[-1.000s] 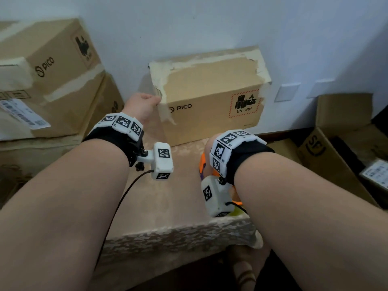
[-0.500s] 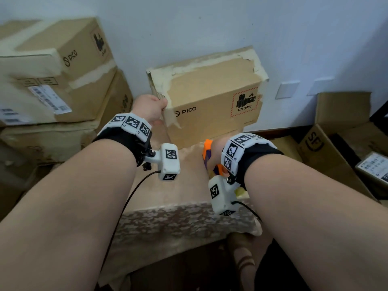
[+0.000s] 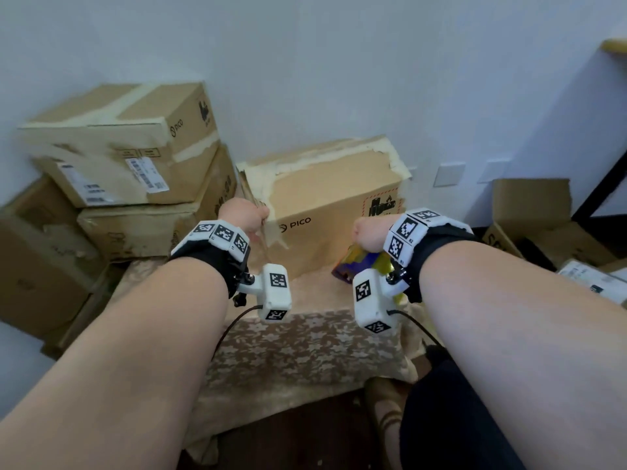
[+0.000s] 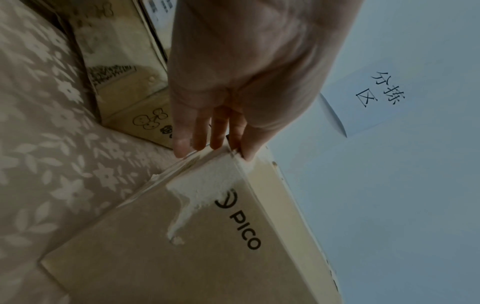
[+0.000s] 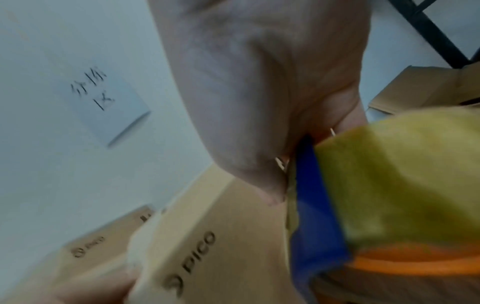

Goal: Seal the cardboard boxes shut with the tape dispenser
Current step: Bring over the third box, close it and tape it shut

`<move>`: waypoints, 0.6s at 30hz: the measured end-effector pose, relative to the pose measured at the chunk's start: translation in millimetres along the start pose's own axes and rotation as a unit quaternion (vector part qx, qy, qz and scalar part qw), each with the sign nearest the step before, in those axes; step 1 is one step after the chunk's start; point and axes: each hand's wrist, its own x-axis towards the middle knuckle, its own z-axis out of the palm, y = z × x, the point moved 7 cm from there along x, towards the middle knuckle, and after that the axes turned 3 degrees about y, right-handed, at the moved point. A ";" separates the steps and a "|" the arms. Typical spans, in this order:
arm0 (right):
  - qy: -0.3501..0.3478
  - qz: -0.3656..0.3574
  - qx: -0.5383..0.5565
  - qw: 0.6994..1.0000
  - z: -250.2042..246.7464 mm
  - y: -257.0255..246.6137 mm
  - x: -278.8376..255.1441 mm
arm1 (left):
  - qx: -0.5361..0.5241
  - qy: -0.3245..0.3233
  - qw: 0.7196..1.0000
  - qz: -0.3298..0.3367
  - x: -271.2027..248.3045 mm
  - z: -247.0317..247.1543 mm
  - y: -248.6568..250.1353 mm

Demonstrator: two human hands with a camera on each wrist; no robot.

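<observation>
Several stacked boxes (image 3: 129, 171) left of table (image 3: 305, 347)

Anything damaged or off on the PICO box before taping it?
Yes. The PICO box has its brown surface torn away in pale ragged patches along the top edges and the front-left corner, where the left hand grips it. The right hand holds the tape dispenser.

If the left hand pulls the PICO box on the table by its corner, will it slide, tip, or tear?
The PICO box would probably slide: it lies flat on smooth cloth. Tipping seems unlikely, since it looks wider than tall. The corner that the left hand grips already shows torn paper, so it may tear further.
</observation>
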 end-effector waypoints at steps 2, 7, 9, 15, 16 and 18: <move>0.004 -0.008 0.031 0.999 -12.4 -6.7 -14.6 | 0.027 -0.001 1.000 -0.005 -11.5 -5.6 -3.6; -0.006 -0.028 0.141 0.990 -48.4 -27.0 -61.1 | 0.068 -0.006 0.997 -0.025 -45.4 -26.8 -16.4; 0.001 -0.061 0.195 0.979 -59.1 -34.4 -67.0 | 0.086 -0.004 0.996 -0.038 -55.8 -39.0 -27.2; 0.011 -0.122 0.417 0.900 -82.7 -60.7 -93.1 | 0.070 -0.016 0.992 -0.105 -77.6 -79.6 -60.9; 0.004 -0.127 0.437 0.890 -85.5 -65.7 -97.5 | 0.067 -0.012 0.991 -0.112 -80.2 -87.5 -66.9; 0.014 -0.128 0.458 0.879 -89.2 -73.3 -101.6 | 0.030 -0.009 0.991 -0.130 -88.5 -100.6 -76.8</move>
